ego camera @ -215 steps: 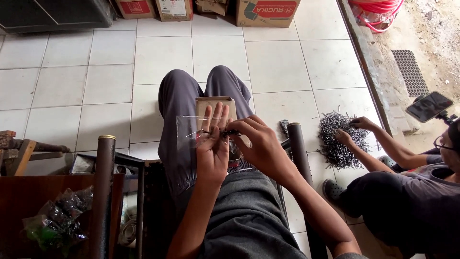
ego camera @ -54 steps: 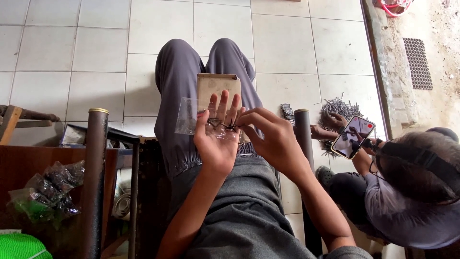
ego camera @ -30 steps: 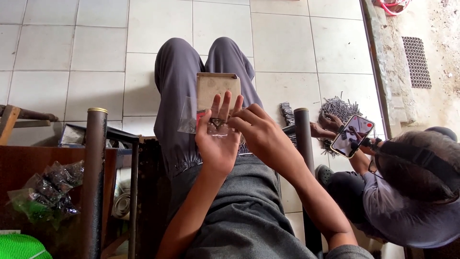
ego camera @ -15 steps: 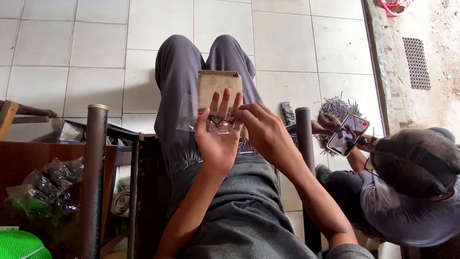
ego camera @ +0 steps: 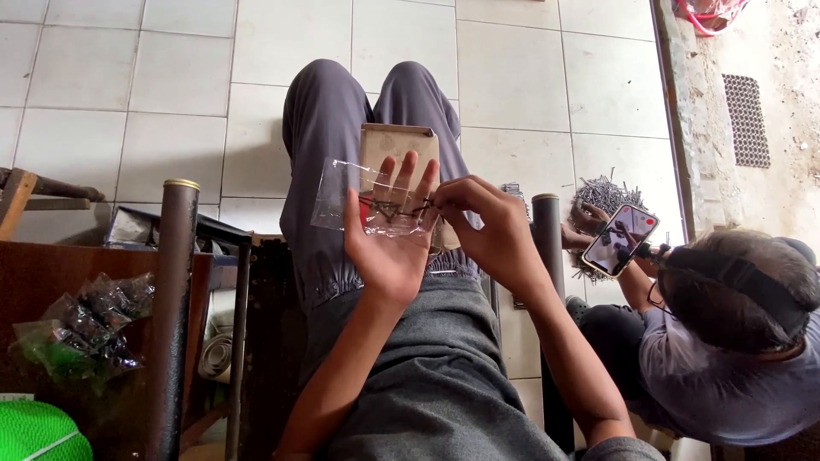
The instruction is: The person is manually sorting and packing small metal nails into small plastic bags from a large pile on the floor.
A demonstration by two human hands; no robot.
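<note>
Underfoot, pale tiled floor across the upper half, from nine through twelve to two o'clock. Down the middle, grey-trousered legs stretched toward twelve, shirt in grey below toward six. At four o'clock, a co-worker crouched low in a grey top, phone held up in one hand, with a heap of dark nails on the tiles just beyond at two o'clock. At eight o'clock, a dark wooden worktop bearing a crumpled clear bag of dark bits, a green rounded thing at the very corner. Rising beside it, a dark metal post with a brassy cap; a second post at three o'clock of the hands.

At centre, left hand palm up, fingers spread flat and open, backing a small clear plastic bag that lies against the fingers. Behind the bag toward twelve, a tan cardboard box resting on the thighs. From three o'clock, right hand with thumb and forefinger pressed together, pinching a few thin dark nails at the mouth of the bag, tips already inside the plastic.
</note>
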